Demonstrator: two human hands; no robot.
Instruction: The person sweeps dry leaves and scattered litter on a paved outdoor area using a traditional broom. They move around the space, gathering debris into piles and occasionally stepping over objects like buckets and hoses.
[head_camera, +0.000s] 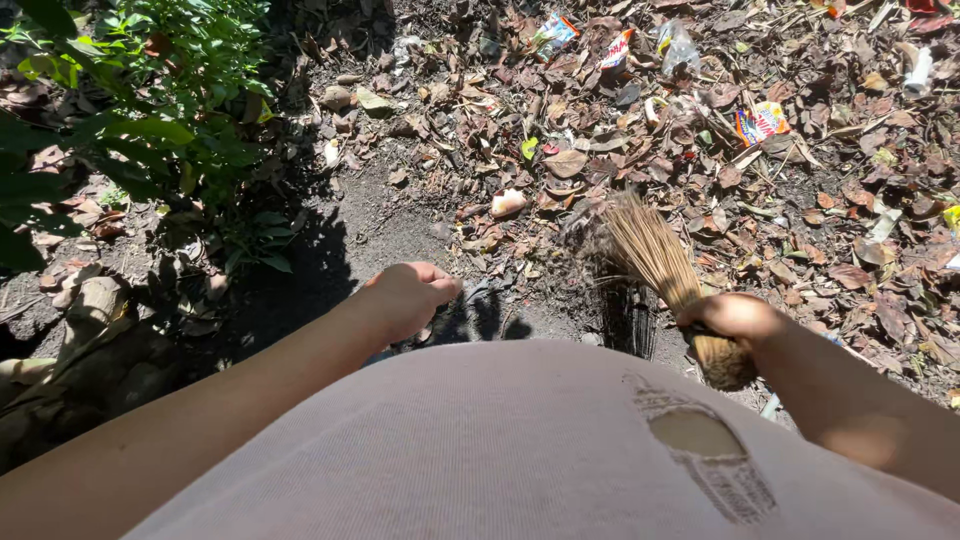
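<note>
While the left hand (408, 296) hangs loosely curled and empty above the bare dirt (380, 235), the broom (660, 270) sits farther right, its bristles fanned toward the dry leaves (700, 150), its bound end gripped tight by the right hand (735, 318).

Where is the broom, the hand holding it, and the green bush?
broom (648, 248): head view, on the spread straw bristles.
right hand (733, 317): head view, on the back of the hand gripping the broom.
green bush (170, 110): head view, on its sunlit leaves.
</note>
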